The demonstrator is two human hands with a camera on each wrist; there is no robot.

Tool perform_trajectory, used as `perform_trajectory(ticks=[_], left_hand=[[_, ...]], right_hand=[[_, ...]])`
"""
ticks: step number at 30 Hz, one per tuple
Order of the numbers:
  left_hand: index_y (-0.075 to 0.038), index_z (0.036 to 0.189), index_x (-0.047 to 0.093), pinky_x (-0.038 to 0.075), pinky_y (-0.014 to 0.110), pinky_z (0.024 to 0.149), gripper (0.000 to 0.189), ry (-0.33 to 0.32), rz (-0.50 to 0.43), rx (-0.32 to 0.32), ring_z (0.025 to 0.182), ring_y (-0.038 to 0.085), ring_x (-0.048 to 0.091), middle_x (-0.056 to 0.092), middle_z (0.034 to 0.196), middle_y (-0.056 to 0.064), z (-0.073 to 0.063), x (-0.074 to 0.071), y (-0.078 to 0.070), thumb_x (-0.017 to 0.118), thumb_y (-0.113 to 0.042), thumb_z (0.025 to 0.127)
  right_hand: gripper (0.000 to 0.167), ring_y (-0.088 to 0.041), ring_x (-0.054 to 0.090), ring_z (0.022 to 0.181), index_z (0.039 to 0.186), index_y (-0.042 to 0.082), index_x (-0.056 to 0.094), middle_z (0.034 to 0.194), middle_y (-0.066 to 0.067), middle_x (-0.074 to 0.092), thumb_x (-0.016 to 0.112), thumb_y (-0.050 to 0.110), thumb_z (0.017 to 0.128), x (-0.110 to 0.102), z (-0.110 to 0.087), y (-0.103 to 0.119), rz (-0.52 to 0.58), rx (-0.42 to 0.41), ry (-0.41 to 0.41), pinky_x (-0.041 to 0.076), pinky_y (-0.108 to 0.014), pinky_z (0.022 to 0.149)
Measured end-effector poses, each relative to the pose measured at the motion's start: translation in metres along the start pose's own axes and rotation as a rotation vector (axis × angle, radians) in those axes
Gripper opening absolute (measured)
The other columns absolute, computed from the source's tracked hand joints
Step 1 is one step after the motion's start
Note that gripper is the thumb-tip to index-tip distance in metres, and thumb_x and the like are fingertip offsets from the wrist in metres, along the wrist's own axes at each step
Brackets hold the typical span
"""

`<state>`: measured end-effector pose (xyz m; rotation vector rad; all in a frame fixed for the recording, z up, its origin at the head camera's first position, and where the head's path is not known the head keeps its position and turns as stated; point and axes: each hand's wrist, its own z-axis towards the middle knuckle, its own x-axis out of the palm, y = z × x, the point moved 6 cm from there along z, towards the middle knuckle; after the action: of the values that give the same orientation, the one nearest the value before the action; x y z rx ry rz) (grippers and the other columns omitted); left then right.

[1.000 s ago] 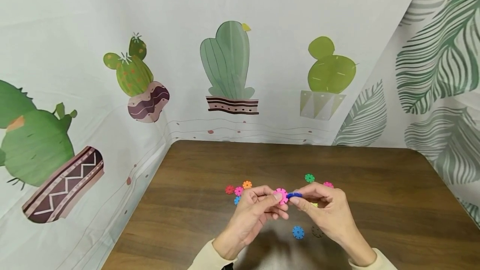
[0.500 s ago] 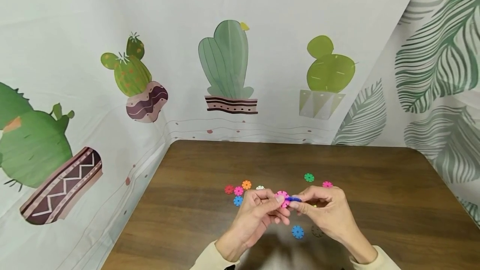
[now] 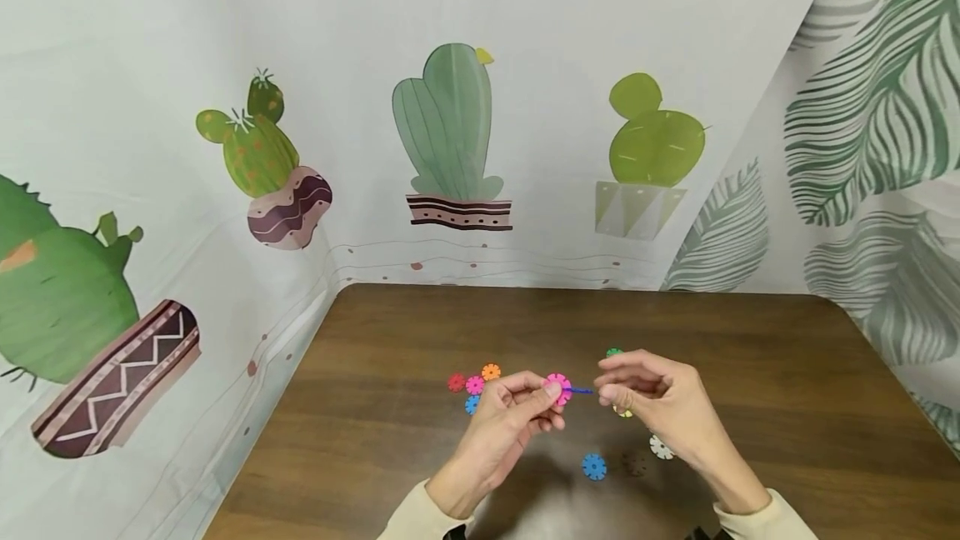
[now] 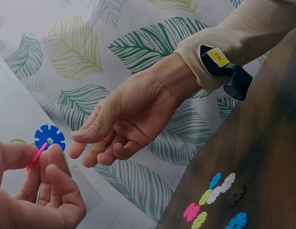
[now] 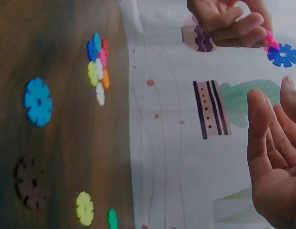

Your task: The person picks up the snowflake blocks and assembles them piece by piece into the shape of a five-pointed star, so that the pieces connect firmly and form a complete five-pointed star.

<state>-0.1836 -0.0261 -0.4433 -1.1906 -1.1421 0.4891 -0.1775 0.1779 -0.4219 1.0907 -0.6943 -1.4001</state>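
My left hand [image 3: 498, 423] pinches a pink notched plastic disc [image 3: 557, 379] between thumb and fingers, above the table. A dark blue notched disc [image 3: 581, 391] is slotted into its right side; the left wrist view shows the blue disc [image 4: 50, 137] standing crosswise to the pink one. Just right of the blue edge is my right hand [image 3: 667, 398], thumb and fingers parted with nothing between them. In the right wrist view a small gap separates those fingertips from the blue disc [image 5: 283, 56]. Part of the pink disc is hidden under my left thumb.
On the brown table [image 3: 360, 440] lie loose discs: blue [image 3: 594, 467], brown [image 3: 634, 463], white [image 3: 662, 447], yellow [image 3: 622, 411] and green [image 3: 614, 352]. A cluster with a red disc [image 3: 456, 382] and an orange disc [image 3: 491, 372] lies left. Behind hangs a cactus-print cloth [image 3: 555, 107].
My right hand has let go of the blue disc and drawn back to the right, its fingers spreading. The blue disc stays on the pink one in my left hand.
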Motion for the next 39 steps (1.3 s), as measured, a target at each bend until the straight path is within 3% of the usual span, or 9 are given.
perform_trajectory(ticks=[7, 11, 14, 18, 22, 26, 29, 34, 39], left_hand=[[-0.013, 0.104, 0.074, 0.059, 0.019, 0.074, 0.005, -0.041, -0.025, 0.024, 0.075, 0.007, 0.074, 0.080, 0.089, -0.005, 0.001, -0.005, 0.000, 0.072, -0.009, 0.102], [-0.013, 0.106, 0.072, 0.059, 0.018, 0.073, 0.009, -0.077, -0.020, 0.023, 0.076, 0.009, 0.078, 0.082, 0.090, -0.003, 0.001, -0.009, -0.002, 0.073, -0.006, 0.100], [-0.013, 0.103, 0.070, 0.058, 0.017, 0.074, 0.009, -0.093, -0.008, 0.017, 0.079, 0.011, 0.080, 0.083, 0.091, -0.002, 0.000, -0.011, -0.004, 0.075, -0.007, 0.098], [-0.014, 0.099, 0.068, 0.058, 0.017, 0.075, 0.009, -0.100, -0.010, 0.004, 0.081, 0.010, 0.081, 0.084, 0.092, -0.002, -0.001, -0.012, -0.005, 0.076, -0.009, 0.098], [-0.016, 0.098, 0.067, 0.058, 0.017, 0.073, 0.010, -0.092, -0.009, -0.014, 0.082, 0.009, 0.081, 0.084, 0.092, -0.002, -0.003, -0.012, -0.003, 0.075, -0.009, 0.100], [-0.016, 0.097, 0.067, 0.058, 0.016, 0.073, 0.010, -0.095, -0.015, -0.009, 0.081, 0.009, 0.081, 0.084, 0.092, -0.002, -0.004, -0.013, -0.003, 0.074, -0.009, 0.100], [-0.015, 0.095, 0.068, 0.058, 0.017, 0.074, 0.010, -0.093, -0.023, -0.004, 0.080, 0.010, 0.081, 0.084, 0.093, -0.001, -0.003, -0.013, -0.003, 0.075, -0.010, 0.100], [-0.015, 0.093, 0.071, 0.060, 0.019, 0.077, 0.010, -0.094, -0.032, 0.009, 0.078, 0.010, 0.078, 0.081, 0.092, -0.002, -0.001, -0.015, -0.002, 0.073, -0.008, 0.100], [-0.015, 0.098, 0.074, 0.061, 0.021, 0.078, 0.009, -0.090, -0.022, 0.019, 0.074, 0.009, 0.072, 0.081, 0.094, -0.004, 0.001, -0.017, 0.001, 0.074, -0.007, 0.099]], right_hand=[[0.021, -0.009, 0.080, 0.079, 0.116, 0.008, 0.076, 0.098, 0.003, 0.083, 0.079, 0.005, 0.096, 0.002, -0.004, -0.013, -0.124, 0.059, 0.060, 0.065, -0.030, 0.065], [0.017, -0.001, 0.074, 0.076, 0.113, 0.012, 0.079, 0.095, 0.002, 0.082, 0.080, 0.010, 0.096, -0.004, -0.002, -0.036, -0.401, 0.116, 0.089, 0.060, -0.024, 0.065], [0.025, -0.007, 0.070, 0.083, 0.119, 0.011, 0.079, 0.103, 0.000, 0.080, 0.081, 0.011, 0.094, -0.004, 0.000, -0.061, -0.652, 0.150, 0.161, 0.053, -0.026, 0.066], [0.035, -0.015, 0.062, 0.076, 0.128, 0.009, 0.075, 0.115, -0.010, 0.070, 0.081, 0.010, 0.094, 0.003, -0.002, -0.090, -0.815, 0.230, 0.283, 0.046, -0.029, 0.058], [0.030, -0.015, 0.050, 0.067, 0.120, 0.011, 0.075, 0.110, -0.009, 0.063, 0.083, 0.006, 0.092, 0.006, -0.005, -0.101, -0.871, 0.269, 0.303, 0.040, -0.028, 0.052], [0.017, -0.016, 0.051, 0.067, 0.100, 0.014, 0.072, 0.101, -0.006, 0.060, 0.083, 0.004, 0.091, 0.006, -0.004, -0.100, -0.908, 0.228, 0.282, 0.041, -0.028, 0.052], [0.018, -0.017, 0.052, 0.068, 0.097, 0.013, 0.069, 0.100, -0.006, 0.060, 0.083, 0.006, 0.091, 0.003, -0.004, -0.100, -0.903, 0.225, 0.279, 0.042, -0.029, 0.053], [0.025, -0.027, 0.064, 0.072, 0.109, 0.013, 0.069, 0.119, -0.017, 0.066, 0.085, 0.007, 0.090, -0.006, -0.005, -0.097, -0.927, 0.264, 0.256, 0.047, -0.035, 0.052], [0.023, -0.029, 0.063, 0.071, 0.103, 0.012, 0.067, 0.130, -0.026, 0.063, 0.086, 0.009, 0.090, -0.010, -0.006, -0.098, -0.979, 0.291, 0.256, 0.047, -0.036, 0.050]])
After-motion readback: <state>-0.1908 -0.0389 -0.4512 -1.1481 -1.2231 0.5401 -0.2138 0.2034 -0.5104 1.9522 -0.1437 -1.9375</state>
